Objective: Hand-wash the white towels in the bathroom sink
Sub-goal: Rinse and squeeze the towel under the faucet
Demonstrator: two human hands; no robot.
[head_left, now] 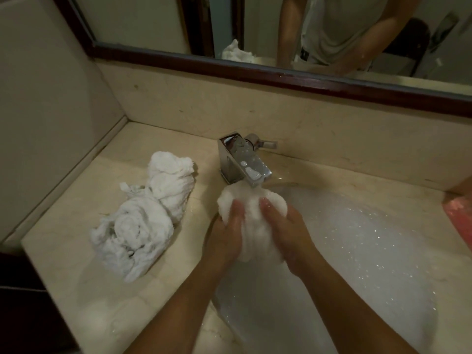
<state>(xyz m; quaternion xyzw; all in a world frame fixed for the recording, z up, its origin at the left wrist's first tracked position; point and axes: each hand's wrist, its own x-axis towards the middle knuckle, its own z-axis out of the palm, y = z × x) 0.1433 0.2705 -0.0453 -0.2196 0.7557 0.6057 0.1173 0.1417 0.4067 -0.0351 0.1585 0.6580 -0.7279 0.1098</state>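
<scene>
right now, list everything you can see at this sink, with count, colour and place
counter: one, beige, along the wall
sink: one, set in the counter, full of white suds
faucet: one, chrome, behind the sink, running
towel: one, white, bunched under the faucet stream
towel heap: count unclear, white, twisted on the counter left of the faucet
mirror: one, dark wood frame, on the wall behind
pink object: one, right edge, cut off
hands: two, left hand and right hand, both gripping the towel
</scene>
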